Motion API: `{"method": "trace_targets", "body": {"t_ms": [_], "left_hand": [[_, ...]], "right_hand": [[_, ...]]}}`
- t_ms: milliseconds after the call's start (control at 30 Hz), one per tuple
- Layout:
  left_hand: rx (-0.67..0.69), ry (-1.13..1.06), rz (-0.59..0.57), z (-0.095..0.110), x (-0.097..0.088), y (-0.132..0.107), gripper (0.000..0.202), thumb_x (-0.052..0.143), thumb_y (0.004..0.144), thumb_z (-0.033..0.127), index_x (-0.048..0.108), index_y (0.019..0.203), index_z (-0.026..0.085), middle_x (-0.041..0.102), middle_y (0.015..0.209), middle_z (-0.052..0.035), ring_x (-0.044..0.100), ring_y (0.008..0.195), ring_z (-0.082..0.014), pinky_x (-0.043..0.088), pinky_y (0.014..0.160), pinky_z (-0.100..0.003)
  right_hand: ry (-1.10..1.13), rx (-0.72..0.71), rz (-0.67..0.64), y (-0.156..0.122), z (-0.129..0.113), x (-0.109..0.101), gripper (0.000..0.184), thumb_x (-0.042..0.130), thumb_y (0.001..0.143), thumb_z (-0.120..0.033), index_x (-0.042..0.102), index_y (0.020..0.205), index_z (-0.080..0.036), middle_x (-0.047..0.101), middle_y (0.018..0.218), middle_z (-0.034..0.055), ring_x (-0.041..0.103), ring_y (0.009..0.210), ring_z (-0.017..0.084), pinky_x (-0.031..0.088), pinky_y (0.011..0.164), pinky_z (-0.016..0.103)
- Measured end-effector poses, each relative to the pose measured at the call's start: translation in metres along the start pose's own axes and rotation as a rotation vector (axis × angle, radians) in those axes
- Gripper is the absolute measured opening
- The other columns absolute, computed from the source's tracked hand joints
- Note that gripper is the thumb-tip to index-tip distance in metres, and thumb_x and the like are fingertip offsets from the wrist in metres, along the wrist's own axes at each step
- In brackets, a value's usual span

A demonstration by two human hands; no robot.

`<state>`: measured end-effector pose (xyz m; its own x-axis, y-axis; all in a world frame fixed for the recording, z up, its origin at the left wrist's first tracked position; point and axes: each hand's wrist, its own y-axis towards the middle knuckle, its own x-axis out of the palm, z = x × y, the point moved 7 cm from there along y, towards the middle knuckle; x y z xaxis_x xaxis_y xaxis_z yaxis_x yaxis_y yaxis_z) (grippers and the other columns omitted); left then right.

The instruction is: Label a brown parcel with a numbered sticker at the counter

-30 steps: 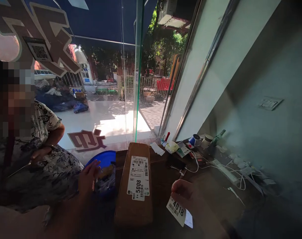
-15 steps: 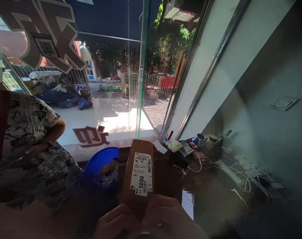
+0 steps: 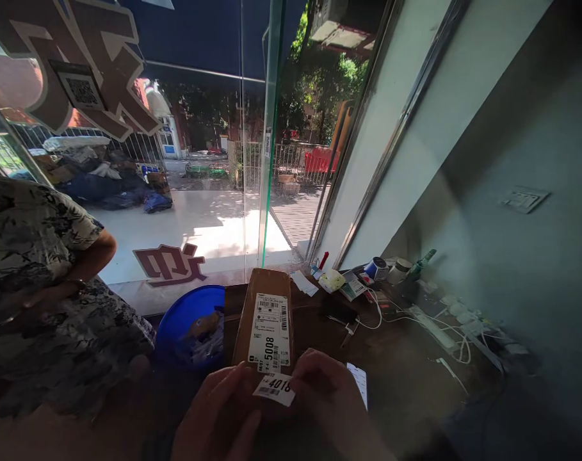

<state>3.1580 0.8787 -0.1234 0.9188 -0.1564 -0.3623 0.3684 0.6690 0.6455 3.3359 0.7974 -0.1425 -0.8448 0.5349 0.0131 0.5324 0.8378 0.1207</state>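
A long brown cardboard parcel (image 3: 264, 301) lies on the dark wooden desk (image 3: 401, 365), with a white shipping label (image 3: 270, 333) reading 5008 on its top. My right hand (image 3: 322, 390) pinches a small white sticker (image 3: 274, 388) reading 4018 over the near end of the parcel. My left hand (image 3: 218, 416) rests against that same near end, its fingers touching the sticker's left edge. A phone (image 3: 359, 383) with a lit screen lies on the desk just right of my right hand.
A person in a patterned shirt (image 3: 45, 301) sits at the left. A blue bin (image 3: 185, 323) with wrappers stands left of the parcel. Cables, a power strip (image 3: 437, 330), tape rolls and small items crowd the desk's far right. Glass panels rise behind.
One second ago my right hand held the 4018 sticker to the right of the parcel. Both hands have since come together at the parcel's near end, with the sticker now over it.
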Motion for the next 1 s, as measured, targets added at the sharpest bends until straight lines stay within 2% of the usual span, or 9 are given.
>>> {"method": "trace_targets", "body": {"t_ms": [67,133,267,400,567,767,867,933,1000], "left_hand": [[0.011,0.129,0.064,-0.005,-0.006,-0.002,0.035,0.052,0.093,0.047,0.056,0.122,0.029,0.059,0.111,-0.0087,0.063,0.091,-0.0205,0.061,0.074,-0.033],[0.031,0.163,0.099,-0.005,-0.012,0.001,0.025,0.051,0.094,0.041,0.056,0.116,0.030,0.054,0.109,-0.0075,0.060,0.091,-0.0189,0.060,0.073,-0.030],[0.109,0.112,0.038,0.002,-0.009,0.009,0.017,0.049,0.094,0.030,0.061,0.106,0.031,0.060,0.096,-0.0056,0.062,0.088,-0.0187,0.060,0.067,-0.028],[0.271,0.148,-0.066,0.003,0.009,0.011,0.025,0.056,0.088,0.021,0.063,0.111,0.029,0.067,0.100,-0.0051,0.064,0.094,-0.0192,0.058,0.076,-0.030],[0.417,0.291,-0.144,-0.001,0.028,0.011,0.029,0.055,0.091,0.022,0.060,0.119,0.025,0.069,0.111,-0.0027,0.061,0.104,-0.0183,0.051,0.091,-0.033],[0.440,0.351,-0.179,-0.002,0.033,0.008,0.026,0.056,0.092,0.026,0.060,0.117,0.024,0.070,0.111,-0.0024,0.062,0.104,-0.0190,0.048,0.096,-0.035],[0.420,0.312,-0.147,-0.007,0.035,0.005,0.021,0.058,0.091,0.028,0.061,0.111,0.025,0.068,0.108,-0.0036,0.062,0.102,-0.0195,0.051,0.094,-0.036],[0.368,0.266,-0.133,-0.014,0.037,0.004,0.017,0.060,0.089,0.028,0.062,0.106,0.026,0.066,0.106,-0.0045,0.063,0.102,-0.0196,0.055,0.089,-0.034],[0.324,0.216,-0.127,-0.021,0.039,0.003,0.016,0.062,0.088,0.028,0.060,0.103,0.025,0.064,0.104,-0.0053,0.063,0.100,-0.0194,0.057,0.083,-0.032]], "right_hand": [[0.093,0.117,-0.034,0.010,0.006,0.001,0.040,0.079,0.071,-0.054,0.060,0.070,-0.019,0.056,0.066,-0.0014,0.049,0.057,0.010,0.039,0.052,0.023],[0.110,0.197,-0.147,0.021,0.007,0.007,0.049,0.079,0.068,-0.061,0.058,0.071,-0.018,0.055,0.063,-0.0026,0.045,0.053,0.008,0.036,0.050,0.022],[0.031,0.238,-0.263,0.042,0.008,0.016,0.053,0.079,0.064,-0.064,0.058,0.073,-0.016,0.060,0.066,-0.0011,0.050,0.057,0.009,0.038,0.052,0.022],[-0.054,0.185,-0.203,0.056,0.011,0.015,0.046,0.079,0.065,-0.058,0.058,0.073,-0.017,0.059,0.063,-0.0022,0.048,0.056,0.010,0.037,0.051,0.023],[-0.185,0.135,-0.184,0.062,0.012,0.011,0.034,0.073,0.070,-0.048,0.060,0.073,-0.017,0.062,0.067,0.0013,0.053,0.063,0.015,0.042,0.056,0.026],[-0.489,0.052,-0.115,0.061,0.002,0.010,0.007,0.067,0.073,-0.024,0.063,0.076,-0.018,0.056,0.062,-0.0025,0.051,0.059,0.013,0.041,0.056,0.026],[-0.712,-0.090,0.061,0.055,-0.011,0.003,0.025,0.071,0.071,-0.018,0.066,0.096,-0.018,0.062,0.086,0.0035,0.058,0.066,0.017,0.049,0.061,0.031],[-0.798,-0.328,0.188,0.043,-0.026,0.001,0.034,0.065,0.081,-0.023,0.063,0.114,-0.018,0.062,0.114,0.0127,0.064,0.095,0.025,0.055,0.082,0.040],[-0.866,-0.595,0.069,0.028,-0.032,0.014,0.047,0.055,0.091,-0.033,0.052,0.136,-0.019,0.056,0.136,0.0163,0.051,0.128,0.032,0.043,0.108,0.051]]}}
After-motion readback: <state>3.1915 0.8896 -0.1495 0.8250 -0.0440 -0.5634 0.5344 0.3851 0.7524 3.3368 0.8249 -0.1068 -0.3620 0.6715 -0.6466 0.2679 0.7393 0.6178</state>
